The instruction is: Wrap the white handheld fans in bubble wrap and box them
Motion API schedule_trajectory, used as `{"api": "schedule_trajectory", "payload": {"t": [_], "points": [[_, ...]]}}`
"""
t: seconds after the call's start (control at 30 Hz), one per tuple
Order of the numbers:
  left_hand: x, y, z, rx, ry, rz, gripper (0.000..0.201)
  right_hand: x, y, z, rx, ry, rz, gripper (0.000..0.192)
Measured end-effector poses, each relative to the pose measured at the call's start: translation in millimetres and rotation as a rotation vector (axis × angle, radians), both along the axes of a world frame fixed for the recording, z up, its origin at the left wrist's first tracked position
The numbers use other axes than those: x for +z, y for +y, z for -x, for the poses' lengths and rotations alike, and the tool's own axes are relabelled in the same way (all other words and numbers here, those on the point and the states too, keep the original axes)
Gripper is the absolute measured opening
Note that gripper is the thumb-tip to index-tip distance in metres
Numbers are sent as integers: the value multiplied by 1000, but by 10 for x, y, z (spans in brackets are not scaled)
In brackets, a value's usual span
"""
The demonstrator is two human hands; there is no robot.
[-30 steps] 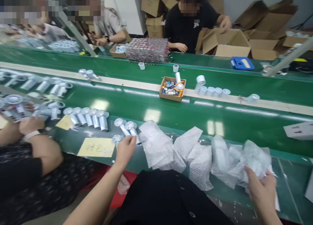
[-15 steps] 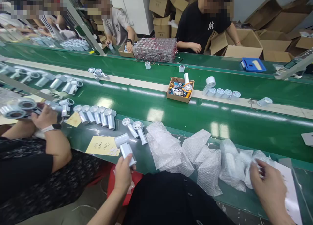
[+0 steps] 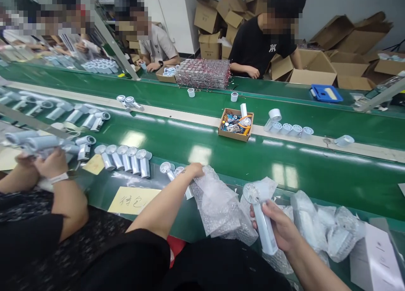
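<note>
My right hand (image 3: 280, 227) grips a white handheld fan (image 3: 260, 217) by its handle, head up, over the near edge of the green bench. My left hand (image 3: 193, 170) reaches forward and rests its fingers on a pile of bubble-wrap bags (image 3: 218, 202), right beside two loose fans (image 3: 172, 171) lying on the bench. Whether it pinches a bag or only touches it is unclear. More wrapped fans in bubble bags (image 3: 319, 225) lie to the right of my right hand.
A row of fans (image 3: 126, 158) and a yellow handwritten note (image 3: 133, 200) lie at left. A co-worker's hands (image 3: 47, 162) hold fans at far left. A small cardboard box of tools (image 3: 236, 125) sits on the conveyor. Other people work across the belt among cardboard boxes (image 3: 311, 69).
The fan went from my left hand into my right hand, which left the bags at right. My left hand reached forward onto the bubble-wrap pile.
</note>
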State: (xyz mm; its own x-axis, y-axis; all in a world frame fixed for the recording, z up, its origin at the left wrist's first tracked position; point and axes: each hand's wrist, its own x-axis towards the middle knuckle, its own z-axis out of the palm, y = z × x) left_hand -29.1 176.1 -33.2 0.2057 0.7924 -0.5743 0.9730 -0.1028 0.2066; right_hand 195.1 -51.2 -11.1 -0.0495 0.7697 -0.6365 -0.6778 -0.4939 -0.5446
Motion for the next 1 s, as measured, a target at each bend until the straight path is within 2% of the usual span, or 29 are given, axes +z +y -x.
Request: {"api": "schedule_trajectory", "payload": {"t": [0.07,0.13,0.2,0.3,0.37,0.47,0.53,0.63,0.73,0.83,0.9,0.93,1.0], "points": [[-24,51,-27,-11,-33,47,22,40,-73,7,-29,74,27,38],[28,-41,-86,-15,-108,56,13,81,-117,51,-54,160,30,37],[146,-236,-163,-34,-216,51,10,139,-110,103,-23,251,-6,39],[359,-649,-293,-148,-570,21,6,261,-6,163,85,320,-109,43],[473,-927,-359,-257,-780,-49,14,337,82,167,152,289,-149,44],[580,-1200,-381,-361,-876,-146,20,398,127,97,194,162,-127,44],[615,-1269,-362,-353,-951,-136,19,401,69,10,164,81,-88,46],[624,-1305,-367,-194,-1049,-120,23,389,-101,-120,96,17,-55,48],[600,-1390,-477,-15,-1018,-266,19,404,-257,-175,134,2,-86,50],[578,-1529,-638,87,-983,-393,7,421,-327,-141,196,-97,-142,50],[577,-1605,-710,79,-1018,-399,12,406,-342,-107,208,-176,-153,47],[579,-1629,-724,25,-1041,-399,20,389,-349,-97,212,-194,-147,46],[587,-1644,-708,-175,-1071,-423,33,343,-375,-104,213,-184,-111,47]]}}
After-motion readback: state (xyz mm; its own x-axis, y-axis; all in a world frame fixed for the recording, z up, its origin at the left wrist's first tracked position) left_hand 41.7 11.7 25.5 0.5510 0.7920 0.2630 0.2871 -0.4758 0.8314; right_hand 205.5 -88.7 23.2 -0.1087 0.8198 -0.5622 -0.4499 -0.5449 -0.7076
